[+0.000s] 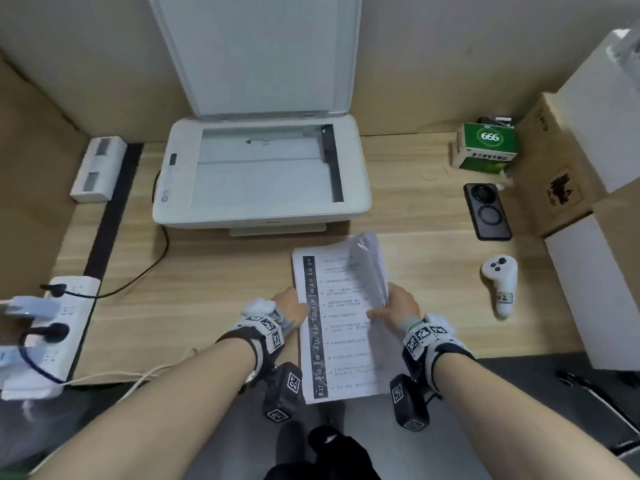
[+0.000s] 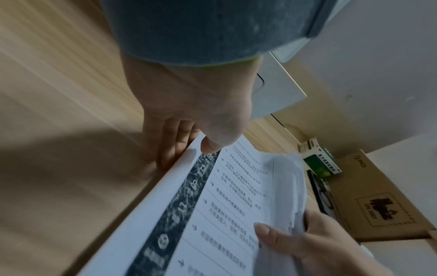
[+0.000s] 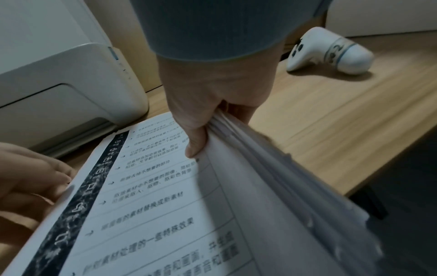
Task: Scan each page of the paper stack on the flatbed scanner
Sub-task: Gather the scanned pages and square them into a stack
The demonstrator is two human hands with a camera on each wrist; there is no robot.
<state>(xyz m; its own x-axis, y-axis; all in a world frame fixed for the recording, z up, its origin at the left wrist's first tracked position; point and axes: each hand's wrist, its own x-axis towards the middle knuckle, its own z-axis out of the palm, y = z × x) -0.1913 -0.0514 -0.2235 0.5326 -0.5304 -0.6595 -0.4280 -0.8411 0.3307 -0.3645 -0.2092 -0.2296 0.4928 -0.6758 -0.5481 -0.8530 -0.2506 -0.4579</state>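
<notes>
Two hands share the paper stack [image 1: 337, 327], which lies on the wooden desk [image 1: 214, 271] with its near end past the desk's edge, just in front of the scanner. The right hand [image 1: 398, 306] pinches a bundle of lifted sheets along the stack's right edge, thumb on top and fingers curled beneath, the pages fanned up from the printed page below. Across the page from it, the left hand [image 1: 291, 306] holds the left edge, thumb on the dark printed strip and fingers under or beside the edge; the blur leaves that unclear.

Judging by this, the step is separating one page for scanning. The next move calls for thinning the pinch to a single sheet and carrying it forward.

Beyond both hands, the flatbed scanner [image 1: 261, 174] stands with its lid [image 1: 256, 53] raised and the glass bare.
</notes>
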